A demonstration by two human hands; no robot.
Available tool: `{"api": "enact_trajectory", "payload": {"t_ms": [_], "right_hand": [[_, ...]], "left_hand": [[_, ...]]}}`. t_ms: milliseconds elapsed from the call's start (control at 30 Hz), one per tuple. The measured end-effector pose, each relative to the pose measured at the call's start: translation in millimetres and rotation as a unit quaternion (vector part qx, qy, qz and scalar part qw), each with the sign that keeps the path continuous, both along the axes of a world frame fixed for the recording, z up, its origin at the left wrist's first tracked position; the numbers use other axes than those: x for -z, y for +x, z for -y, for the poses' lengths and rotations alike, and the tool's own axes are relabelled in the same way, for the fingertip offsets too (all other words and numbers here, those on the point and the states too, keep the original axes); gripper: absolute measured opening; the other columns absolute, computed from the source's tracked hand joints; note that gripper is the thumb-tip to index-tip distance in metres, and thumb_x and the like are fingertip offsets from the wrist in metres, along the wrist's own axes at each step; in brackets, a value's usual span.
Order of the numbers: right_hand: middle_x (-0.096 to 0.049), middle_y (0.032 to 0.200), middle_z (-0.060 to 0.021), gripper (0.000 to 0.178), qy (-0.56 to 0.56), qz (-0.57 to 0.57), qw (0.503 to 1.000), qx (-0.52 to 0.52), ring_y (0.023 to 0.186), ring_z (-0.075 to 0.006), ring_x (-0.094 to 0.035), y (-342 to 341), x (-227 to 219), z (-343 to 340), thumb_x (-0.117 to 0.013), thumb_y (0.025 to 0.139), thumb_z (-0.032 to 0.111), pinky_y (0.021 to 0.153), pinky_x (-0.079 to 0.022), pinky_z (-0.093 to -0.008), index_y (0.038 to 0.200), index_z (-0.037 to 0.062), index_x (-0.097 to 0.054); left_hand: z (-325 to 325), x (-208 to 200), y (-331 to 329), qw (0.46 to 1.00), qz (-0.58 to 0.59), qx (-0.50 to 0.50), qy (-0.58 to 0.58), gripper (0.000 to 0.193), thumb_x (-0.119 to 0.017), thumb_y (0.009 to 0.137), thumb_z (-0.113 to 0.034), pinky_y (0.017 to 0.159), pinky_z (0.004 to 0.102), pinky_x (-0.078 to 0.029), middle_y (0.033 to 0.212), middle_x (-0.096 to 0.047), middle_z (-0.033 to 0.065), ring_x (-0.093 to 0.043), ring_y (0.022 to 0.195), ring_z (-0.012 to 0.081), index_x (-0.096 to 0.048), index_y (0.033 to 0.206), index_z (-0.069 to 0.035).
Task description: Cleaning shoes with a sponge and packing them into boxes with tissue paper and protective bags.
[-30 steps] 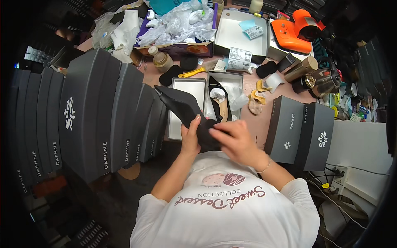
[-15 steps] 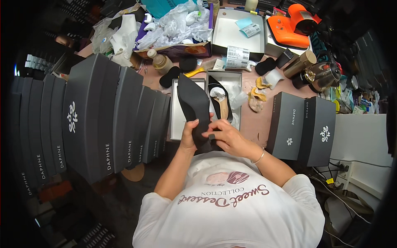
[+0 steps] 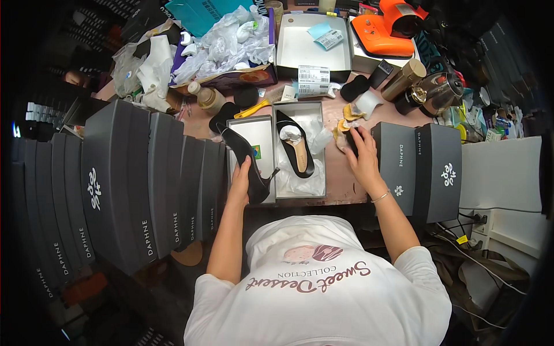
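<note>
My left hand (image 3: 239,180) is closed around a black high-heeled shoe (image 3: 249,163), holding it tilted above the left part of an open shoe box (image 3: 263,122). Its thin heel points right. In the right part of the box lies the matching black shoe (image 3: 301,157), with white paper stuffed in its toe and tissue (image 3: 314,134) beside it. Over to the right, my right hand (image 3: 365,162) reaches down with bent fingers on a small black pad (image 3: 350,140). Partly under that pad are crumpled yellowish sponge pieces (image 3: 341,124).
Grey shoe boxes stand in a row at left (image 3: 118,190), with two more boxes (image 3: 438,173) at right. Behind are a purple box (image 3: 225,81) of white tissue, a bottle (image 3: 206,99), a yellow-handled brush (image 3: 254,108), a label roll (image 3: 313,82) and an orange device (image 3: 384,37).
My right hand has left the shoe and moved right to the sponge pieces, carrying the small black pad. My left hand has lowered and turned the shoe, so its heel shows.
</note>
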State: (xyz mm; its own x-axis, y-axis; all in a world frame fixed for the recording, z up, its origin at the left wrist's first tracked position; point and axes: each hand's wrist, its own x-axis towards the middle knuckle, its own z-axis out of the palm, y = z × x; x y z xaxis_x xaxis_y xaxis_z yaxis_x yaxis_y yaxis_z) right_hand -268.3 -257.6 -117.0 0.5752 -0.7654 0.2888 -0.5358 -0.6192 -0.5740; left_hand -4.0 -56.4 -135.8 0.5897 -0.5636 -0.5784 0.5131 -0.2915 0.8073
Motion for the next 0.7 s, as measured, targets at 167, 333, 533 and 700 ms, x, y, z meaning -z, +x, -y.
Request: {"api": "enact_trajectory", "payload": {"t_ms": [167, 333, 533, 700], "right_hand": [[-0.055, 0.119, -0.0231, 0.051, 0.249, -0.024, 0.958, -0.14, 0.107, -0.0377, -0.056, 58, -19, -31, -0.063, 0.087, 0.028, 0.093, -0.044, -0.0396, 0.129, 0.0004, -0.049], [-0.054, 0.118, -0.0282, 0.049, 0.347, -0.029, 0.927, -0.14, 0.109, -0.0405, -0.054, 91, 92, -43, -0.057, 0.086, 0.019, 0.092, -0.045, -0.0417, 0.129, -0.0017, -0.048], [-0.053, 0.121, -0.0053, 0.044, 0.613, 0.283, 0.735, -0.07, 0.111, -0.0119, -0.049, 24, -14, -41, -0.041, 0.085, 0.005, 0.096, -0.038, -0.0249, 0.128, 0.0025, -0.052], [-0.047, 0.128, -0.0214, 0.044, 0.285, 0.082, 0.953, -0.056, 0.126, -0.035, -0.043, -50, -73, -27, -0.044, 0.082, 0.005, 0.105, -0.032, -0.0356, 0.125, 0.0023, -0.051]], "left_hand": [[-3, -4, 1, 0.99, 0.104, 0.074, 0.056, 0.082, -0.063, 0.088, -0.037, 0.107, 0.0347, -0.03, 0.144, -0.034, 0.0203, -0.036, 0.132, 0.0295, -0.02, 0.147, 0.0], [-21, 15, 27, 0.96, 0.174, 0.149, 0.163, 0.078, -0.07, 0.082, -0.031, 0.099, 0.0377, -0.04, 0.138, -0.037, 0.0204, -0.045, 0.123, 0.0309, -0.032, 0.145, -0.005], [-4, -9, -3, 0.854, 0.495, 0.151, 0.059, 0.043, -0.066, 0.087, -0.017, 0.088, 0.0343, -0.047, 0.121, -0.055, 0.0166, -0.056, 0.109, 0.0286, -0.055, 0.123, 0.002], [59, -34, -73, 0.951, 0.162, 0.209, -0.16, 0.074, -0.069, 0.086, -0.023, 0.095, 0.0365, -0.045, 0.14, -0.036, 0.0232, -0.047, 0.122, 0.0302, -0.028, 0.145, -0.004]]}}
